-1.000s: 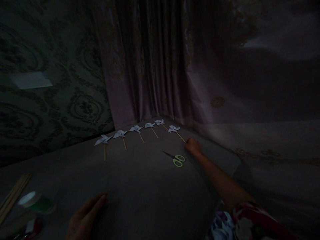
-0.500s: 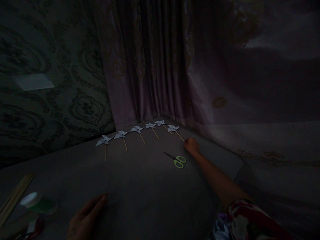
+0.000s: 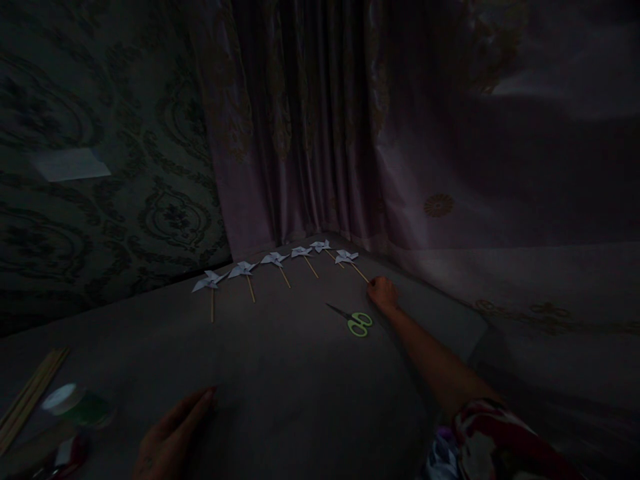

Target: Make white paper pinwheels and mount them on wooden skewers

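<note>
In dim light, my right hand [image 3: 384, 294] is closed on the lower end of the stick of a paper pinwheel [image 3: 347, 257]. That pinwheel lies at the right end of a curved row of several white paper pinwheels on thin sticks, among them one pinwheel [image 3: 274, 259] in the middle and another pinwheel [image 3: 209, 281] at the left end. Green-handled scissors [image 3: 359, 324] lie just below and left of my right hand, blades pointing left. Near the bottom edge, my left hand [image 3: 173, 433] rests on the table with fingers stretched forward and nothing visible in it.
At the lower left are a bundle of wooden sticks [image 3: 33, 397], a green container with a white top [image 3: 77, 405] and a red object [image 3: 70, 455], too dark to name. The grey-covered table [image 3: 280, 360] meets a patterned wall [image 3: 175, 207] and pink curtains [image 3: 410, 167].
Almost nothing differs. Both hands, the pinwheels and the scissors keep their places, and the view has shifted only very slightly.
</note>
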